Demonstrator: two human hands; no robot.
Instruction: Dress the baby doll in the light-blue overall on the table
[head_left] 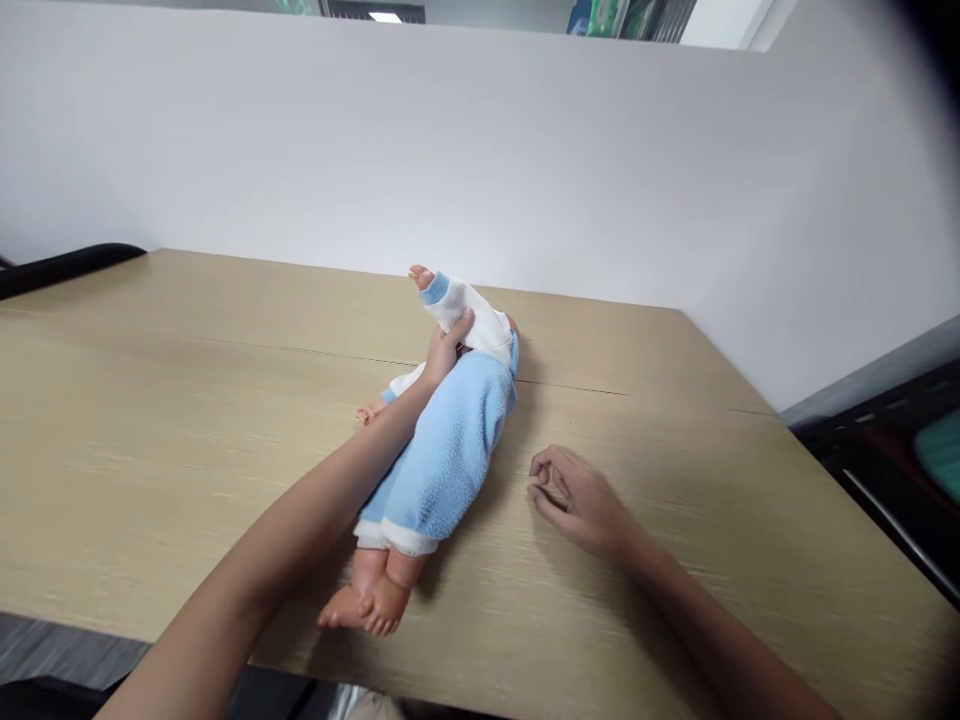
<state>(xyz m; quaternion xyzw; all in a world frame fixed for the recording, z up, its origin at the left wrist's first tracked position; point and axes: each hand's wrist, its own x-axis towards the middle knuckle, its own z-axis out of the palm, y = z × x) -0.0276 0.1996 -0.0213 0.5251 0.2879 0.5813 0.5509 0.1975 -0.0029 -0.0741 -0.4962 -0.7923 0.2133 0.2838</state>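
A baby doll (457,440) in a blue and white fleece outfit lies tilted on its side across the table, bare feet toward me. My left hand (448,345) grips the doll at its chest, thumb over the white sleeve; its other fingers are mostly hidden. One doll arm points up and left, and the other lies beyond my forearm. The doll's head is almost wholly hidden behind its shoulder. To the right of the doll, my right hand (574,495) hovers near the tabletop with fingers curled and apart from the thumb, holding nothing.
The wooden table (187,440) reaches to a white wall (375,150) at the back. A black curved object (75,268) stands at the table's left edge. Beyond the right edge is a dark rack-like object (885,440) with something teal on it.
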